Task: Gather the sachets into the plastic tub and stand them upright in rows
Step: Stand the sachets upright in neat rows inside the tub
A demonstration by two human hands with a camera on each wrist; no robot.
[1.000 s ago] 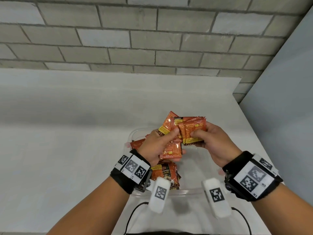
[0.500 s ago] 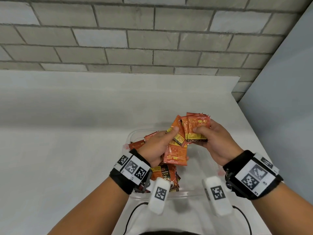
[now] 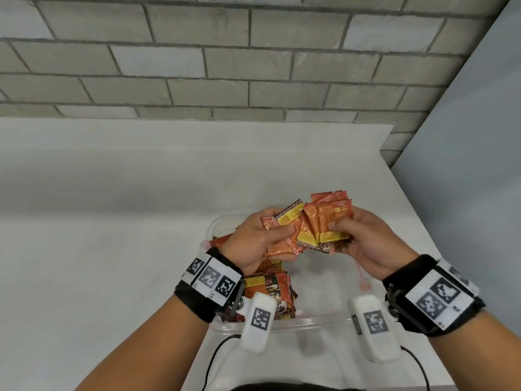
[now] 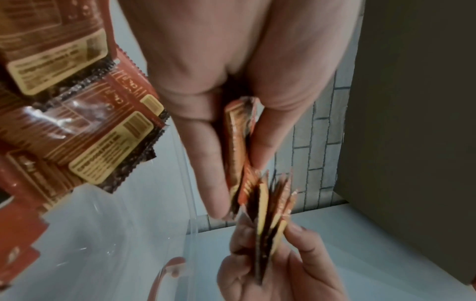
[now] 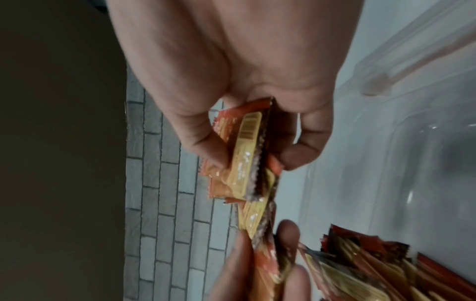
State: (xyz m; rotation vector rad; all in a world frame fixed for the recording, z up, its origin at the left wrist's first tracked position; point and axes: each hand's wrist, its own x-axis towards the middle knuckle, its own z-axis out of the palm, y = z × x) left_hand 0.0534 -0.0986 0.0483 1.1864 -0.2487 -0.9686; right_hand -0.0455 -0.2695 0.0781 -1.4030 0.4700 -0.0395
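Now the left hand [image 3: 255, 239] is pressing its sachets [image 3: 284, 235] against the right hand [image 3: 366, 244]'s pinched stack [image 3: 327, 221], merging them above the tub [image 3: 318, 320].

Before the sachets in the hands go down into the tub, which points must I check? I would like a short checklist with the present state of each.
1. Right hand grips its bundle of sachets firmly: ok, thumb and fingers pinch it.
2. Left hand holds its sachets: ok.
3. Bundle edges aligned: not ok, the sachets fan out.
4. Both hands are above the plastic tub: ok.
5. Free floor in the tub's right half: ok, it looks bare there.
6. Loose sachets in the tub already upright: not ok, they lie flat in a pile.
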